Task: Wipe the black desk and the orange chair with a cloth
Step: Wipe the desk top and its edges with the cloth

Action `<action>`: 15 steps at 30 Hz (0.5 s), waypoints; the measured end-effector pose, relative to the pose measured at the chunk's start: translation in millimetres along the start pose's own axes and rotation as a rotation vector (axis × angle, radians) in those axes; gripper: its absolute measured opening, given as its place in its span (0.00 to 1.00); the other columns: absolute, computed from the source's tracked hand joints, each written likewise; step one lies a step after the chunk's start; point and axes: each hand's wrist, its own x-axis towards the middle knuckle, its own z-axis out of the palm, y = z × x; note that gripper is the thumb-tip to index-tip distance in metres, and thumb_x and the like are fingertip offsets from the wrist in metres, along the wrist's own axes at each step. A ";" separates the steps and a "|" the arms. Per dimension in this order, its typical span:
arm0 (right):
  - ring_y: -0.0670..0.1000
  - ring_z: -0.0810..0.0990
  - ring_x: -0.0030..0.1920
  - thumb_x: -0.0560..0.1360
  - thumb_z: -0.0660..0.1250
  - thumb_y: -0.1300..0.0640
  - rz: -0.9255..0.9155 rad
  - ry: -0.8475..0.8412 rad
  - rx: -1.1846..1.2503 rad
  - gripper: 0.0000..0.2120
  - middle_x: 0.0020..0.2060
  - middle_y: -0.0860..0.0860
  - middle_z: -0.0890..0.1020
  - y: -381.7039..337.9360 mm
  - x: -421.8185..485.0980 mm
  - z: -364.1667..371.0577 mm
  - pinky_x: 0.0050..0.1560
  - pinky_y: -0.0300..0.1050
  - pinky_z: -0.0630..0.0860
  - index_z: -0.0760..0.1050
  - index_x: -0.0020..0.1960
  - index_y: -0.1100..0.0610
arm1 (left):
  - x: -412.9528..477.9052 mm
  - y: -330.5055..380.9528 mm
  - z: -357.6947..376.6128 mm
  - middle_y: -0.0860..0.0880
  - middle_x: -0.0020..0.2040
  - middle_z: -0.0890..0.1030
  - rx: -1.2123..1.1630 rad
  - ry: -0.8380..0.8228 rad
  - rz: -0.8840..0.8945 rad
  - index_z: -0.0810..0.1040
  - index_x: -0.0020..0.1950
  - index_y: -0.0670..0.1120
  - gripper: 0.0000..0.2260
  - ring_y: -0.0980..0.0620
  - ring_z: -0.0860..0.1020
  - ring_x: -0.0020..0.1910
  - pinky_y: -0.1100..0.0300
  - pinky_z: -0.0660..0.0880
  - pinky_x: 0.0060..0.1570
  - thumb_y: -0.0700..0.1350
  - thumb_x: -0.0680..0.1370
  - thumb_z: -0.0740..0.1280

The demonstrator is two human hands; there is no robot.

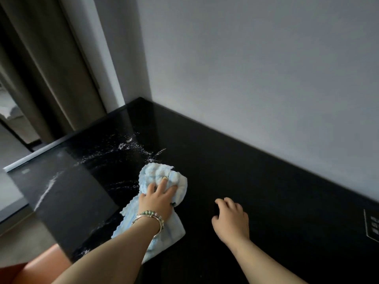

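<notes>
One glossy black desk top [235,181] fills the centre of the head view and butts against a plain grey wall [256,68] along its far and left edges. One crumpled light-blue and white cloth [164,181] lies on the desk, left of centre. The left hand [160,198] lies on top of the cloth with its fingers spread and bent into the bunched fabric, gripping it against the surface. The left wrist carries two bracelets [150,219]: one thin metal bangle and one string of green and pink beads. The right hand [230,218] is well apart from the cloth, to its right, holding nothing; its fingers are loosely curled with the tips on or just above the desk. White streaks and specks [131,146] mark the desk beyond and left of the cloth. One orange chair [47,265] shows in part at the lower left corner, beside the desk's near edge. One grey-brown curtain [51,68] hangs at the upper left.
</notes>
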 end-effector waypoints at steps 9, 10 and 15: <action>0.54 0.54 0.75 0.79 0.60 0.52 -0.018 -0.130 -0.108 0.28 0.76 0.50 0.53 -36.5 -6.3 7.3 0.72 0.52 0.58 0.53 0.76 0.48 | -6.5 -12.5 -19.5 0.54 0.74 0.50 -0.124 -0.015 -0.014 0.55 0.72 0.61 0.25 0.47 0.56 0.71 0.49 0.66 0.61 0.51 0.78 0.60; 0.55 0.52 0.76 0.79 0.59 0.52 -0.028 -0.143 -0.109 0.28 0.77 0.49 0.52 -41.0 -5.1 7.7 0.72 0.53 0.57 0.53 0.76 0.47 | -10.3 -15.4 -15.5 0.55 0.75 0.49 -0.125 -0.042 -0.005 0.54 0.72 0.62 0.25 0.46 0.55 0.71 0.49 0.67 0.61 0.52 0.78 0.60; 0.56 0.46 0.77 0.80 0.56 0.53 -0.049 -0.216 -0.120 0.28 0.77 0.50 0.47 -52.7 -2.4 10.8 0.73 0.57 0.53 0.49 0.77 0.48 | -24.3 -53.6 -7.5 0.54 0.68 0.63 -0.056 0.060 0.033 0.65 0.64 0.61 0.31 0.44 0.73 0.61 0.47 0.77 0.41 0.55 0.64 0.74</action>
